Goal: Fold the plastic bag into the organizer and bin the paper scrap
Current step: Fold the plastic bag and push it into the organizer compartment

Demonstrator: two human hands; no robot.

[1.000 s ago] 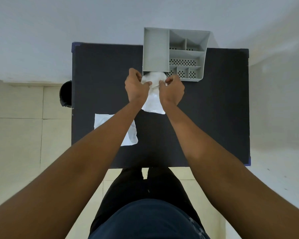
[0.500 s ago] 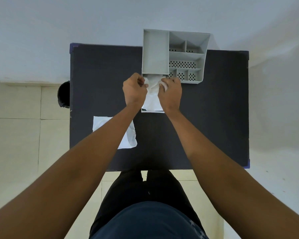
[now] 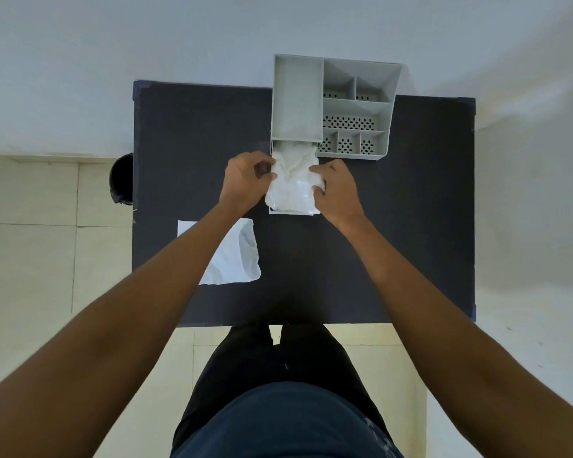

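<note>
A crumpled white plastic bag (image 3: pixel 293 185) lies in the pulled-out drawer (image 3: pixel 291 212) at the front of the grey organizer (image 3: pixel 297 100). My left hand (image 3: pixel 247 180) pinches the bag's left edge. On the bag's right edge, my right hand (image 3: pixel 338 190) rests with fingers curled over the plastic. A white paper scrap (image 3: pixel 237 256) lies flat on the black table (image 3: pixel 196 143), nearer to me and to the left, partly hidden under my left forearm.
A black bin (image 3: pixel 121 178) stands on the floor just off the table's left edge. The organizer's right half has several small perforated compartments (image 3: pixel 348 122). My legs are at the table's near edge.
My hands have drawn slightly apart and toward me. The bag, bunched between them before, now lies lower and more spread out in the drawer. The paper scrap has not moved.
</note>
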